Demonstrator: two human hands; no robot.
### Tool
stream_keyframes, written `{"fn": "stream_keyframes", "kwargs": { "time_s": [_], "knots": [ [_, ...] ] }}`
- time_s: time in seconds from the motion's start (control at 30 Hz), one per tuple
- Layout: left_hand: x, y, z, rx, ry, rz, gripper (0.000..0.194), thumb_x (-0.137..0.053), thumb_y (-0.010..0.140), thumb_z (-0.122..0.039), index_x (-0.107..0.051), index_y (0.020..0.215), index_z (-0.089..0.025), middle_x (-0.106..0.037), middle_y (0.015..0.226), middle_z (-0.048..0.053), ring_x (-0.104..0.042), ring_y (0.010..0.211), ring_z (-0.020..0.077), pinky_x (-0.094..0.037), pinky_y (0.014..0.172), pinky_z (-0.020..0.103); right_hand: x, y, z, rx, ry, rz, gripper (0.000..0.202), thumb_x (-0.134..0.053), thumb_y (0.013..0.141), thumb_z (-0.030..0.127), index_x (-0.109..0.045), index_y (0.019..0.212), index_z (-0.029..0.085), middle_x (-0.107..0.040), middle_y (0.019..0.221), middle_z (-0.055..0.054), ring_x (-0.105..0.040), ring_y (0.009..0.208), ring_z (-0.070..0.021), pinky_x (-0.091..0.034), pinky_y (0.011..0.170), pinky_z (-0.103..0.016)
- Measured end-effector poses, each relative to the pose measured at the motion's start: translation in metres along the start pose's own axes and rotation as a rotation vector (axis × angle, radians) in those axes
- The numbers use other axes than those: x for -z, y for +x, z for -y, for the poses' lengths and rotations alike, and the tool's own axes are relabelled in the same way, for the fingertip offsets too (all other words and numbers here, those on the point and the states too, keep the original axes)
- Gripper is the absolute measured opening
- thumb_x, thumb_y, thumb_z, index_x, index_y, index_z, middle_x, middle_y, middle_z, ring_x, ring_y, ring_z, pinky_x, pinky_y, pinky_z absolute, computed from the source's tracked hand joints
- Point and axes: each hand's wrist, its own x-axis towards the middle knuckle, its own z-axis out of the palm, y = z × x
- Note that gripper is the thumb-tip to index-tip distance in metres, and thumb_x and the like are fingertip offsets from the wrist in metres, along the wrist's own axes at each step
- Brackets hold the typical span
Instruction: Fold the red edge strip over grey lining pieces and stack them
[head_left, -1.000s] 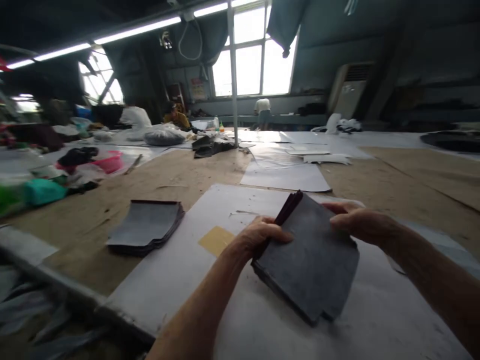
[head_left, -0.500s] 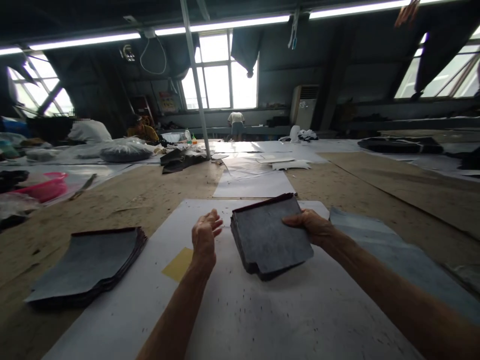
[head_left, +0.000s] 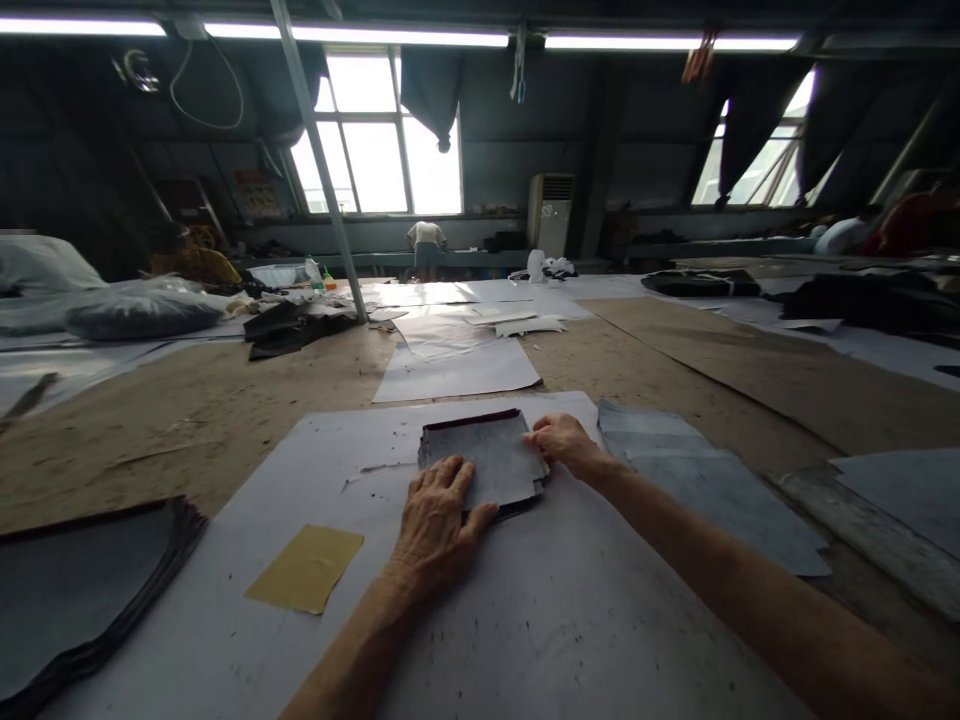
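Note:
A stack of grey fabric pieces (head_left: 495, 460) with a dark red far edge lies on the white sheet (head_left: 555, 620). My left hand (head_left: 442, 510) rests flat on its near left part, fingers spread and thumb out to the right. At the stack's right edge, my right hand (head_left: 562, 440) pinches the upper right corner between thumb and fingers. A yellow square (head_left: 307, 568) lies on the sheet, left of my left hand. Further left sits a larger stack of grey pieces (head_left: 75, 590), partly cut off by the view's edge.
Light blue-grey pieces (head_left: 705, 480) lie right of the sheet, beside another pale piece (head_left: 907, 490). A metal pole (head_left: 322, 160) rises from the table beyond dark scraps (head_left: 296, 325). Bagged material (head_left: 146, 308) is at the far left. A person (head_left: 427, 248) stands in the background.
The stack has come down onto the white sheet. My left hand has moved right and now presses on it; my right hand has shifted to its corner. The view has turned right.

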Motion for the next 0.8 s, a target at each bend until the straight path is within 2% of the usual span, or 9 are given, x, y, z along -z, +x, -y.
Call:
{"fn": "stream_keyframes", "kwargs": {
  "time_s": [0.07,0.13,0.23,0.37,0.43,0.5,0.6,0.7,0.8],
  "knots": [
    [0.000,-0.001,0.000,0.016,0.043,0.030,0.050,-0.053,0.080,-0.041,-0.048,0.124,-0.018,-0.043,0.133,0.011,-0.037,0.123,0.0269,-0.028,0.103,0.046,0.014,-0.010,-0.003,0.052,-0.038,-0.041,0.018,-0.067,0.066,0.018,-0.057,0.081,0.014,-0.060,0.071,-0.001,-0.055,0.061,-0.0113,-0.042,0.050,-0.019],
    [-0.002,0.000,0.000,0.030,0.072,0.058,0.052,-0.052,0.081,-0.039,-0.045,0.127,-0.018,-0.040,0.135,0.012,-0.035,0.124,0.0274,-0.026,0.102,0.049,0.031,-0.025,-0.007,0.091,-0.074,-0.061,0.018,-0.064,0.067,0.020,-0.057,0.084,0.014,-0.061,0.073,-0.002,-0.056,0.064,-0.0125,-0.042,0.052,-0.020],
    [-0.007,0.002,0.002,0.008,0.128,0.072,0.053,-0.048,0.083,-0.038,-0.042,0.130,-0.014,-0.038,0.137,0.013,-0.033,0.126,0.0266,-0.027,0.103,0.046,0.066,-0.055,-0.014,0.113,-0.169,-0.107,0.014,-0.058,0.069,0.020,-0.060,0.082,0.015,-0.060,0.068,-0.001,-0.055,0.063,-0.0130,-0.041,0.054,-0.021],
    [-0.013,0.007,0.006,0.000,0.219,0.027,0.052,-0.041,0.085,-0.040,-0.042,0.129,-0.012,-0.038,0.136,0.015,-0.032,0.127,0.0273,-0.027,0.102,0.048,0.113,-0.100,-0.029,0.130,-0.341,-0.180,0.008,-0.060,0.068,0.020,-0.064,0.075,0.017,-0.062,0.070,0.000,-0.055,0.068,-0.0152,-0.040,0.062,-0.024],
    [-0.015,0.008,0.006,0.003,0.253,-0.011,0.052,-0.038,0.085,-0.041,-0.042,0.129,-0.014,-0.038,0.137,0.014,-0.033,0.126,0.0290,-0.024,0.100,0.055,0.131,-0.121,-0.039,0.146,-0.430,-0.135,0.009,-0.063,0.067,0.021,-0.066,0.075,0.018,-0.064,0.076,-0.001,-0.057,0.072,-0.0167,-0.042,0.066,-0.025],
    [-0.014,0.007,0.005,-0.003,0.270,-0.063,0.052,-0.037,0.084,-0.042,-0.041,0.129,-0.015,-0.037,0.137,0.014,-0.033,0.125,0.0307,-0.021,0.099,0.059,0.143,-0.138,-0.051,0.229,-0.579,-0.026,0.016,-0.067,0.067,0.022,-0.067,0.082,0.018,-0.065,0.085,-0.002,-0.058,0.078,-0.0186,-0.043,0.071,-0.026],
    [-0.015,0.004,0.004,-0.063,0.270,-0.192,0.053,-0.034,0.084,-0.045,-0.042,0.126,-0.013,-0.040,0.134,0.016,-0.037,0.122,0.0308,-0.021,0.100,0.056,0.154,-0.149,-0.072,0.389,-0.827,0.073,0.027,-0.068,0.069,0.022,-0.065,0.095,0.016,-0.062,0.100,-0.007,-0.056,0.092,-0.0211,-0.044,0.079,-0.027],
    [-0.018,0.004,0.006,-0.224,0.257,-0.395,0.051,-0.034,0.086,-0.046,-0.046,0.121,-0.011,-0.050,0.123,0.017,-0.046,0.113,0.0305,-0.026,0.099,0.050,0.158,-0.147,-0.090,0.510,-0.921,0.026,0.019,-0.061,0.077,0.020,-0.064,0.095,0.015,-0.061,0.101,-0.009,-0.056,0.092,-0.0197,-0.044,0.079,-0.028],
    [-0.018,0.004,0.007,-0.370,0.247,-0.543,0.044,-0.040,0.087,-0.042,-0.049,0.116,-0.011,-0.056,0.113,0.017,-0.051,0.105,0.0306,-0.033,0.093,0.047,0.158,-0.142,-0.102,0.703,-0.996,-0.007,0.014,-0.050,0.084,0.015,-0.064,0.083,0.015,-0.063,0.088,-0.008,-0.056,0.084,-0.0174,-0.044,0.076,-0.028]
  ]
}}
